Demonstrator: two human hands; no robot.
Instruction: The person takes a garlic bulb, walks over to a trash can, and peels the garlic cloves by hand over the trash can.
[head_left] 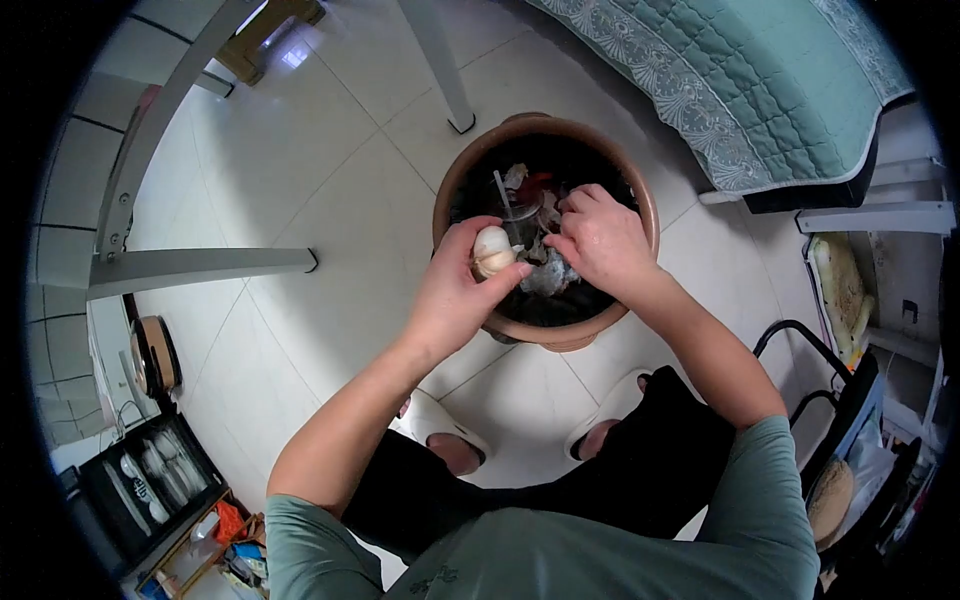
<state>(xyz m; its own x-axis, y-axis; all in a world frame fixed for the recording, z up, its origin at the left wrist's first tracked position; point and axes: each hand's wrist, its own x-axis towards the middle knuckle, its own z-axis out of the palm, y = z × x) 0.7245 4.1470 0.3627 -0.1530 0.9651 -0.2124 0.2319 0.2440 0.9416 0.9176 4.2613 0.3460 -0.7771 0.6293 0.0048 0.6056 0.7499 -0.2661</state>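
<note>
My left hand (pixel 462 285) is closed around a whitish garlic bulb (pixel 492 252), held over the left part of a round brown bin (pixel 447 190). Over the bin's right side is my right hand (pixel 603 240), its fingers bent and drawn together near a piece of papery skin (pixel 549 212). I cannot make out for sure what those fingers hold. Inside the dark-lined bin lie a clear plastic cup with a straw (pixel 503 195), a crumpled silvery wrapper (pixel 548 277) and scraps of refuse.
Pale floor tiles (pixel 320 180) surround the bin. Grey table legs (pixel 220 270) stand to the left. A green quilted cover (pixel 720 90) hangs at upper right. My slippered feet (pixel 455 440) are just below the bin. A black-framed rack (pixel 850 440) stands at right.
</note>
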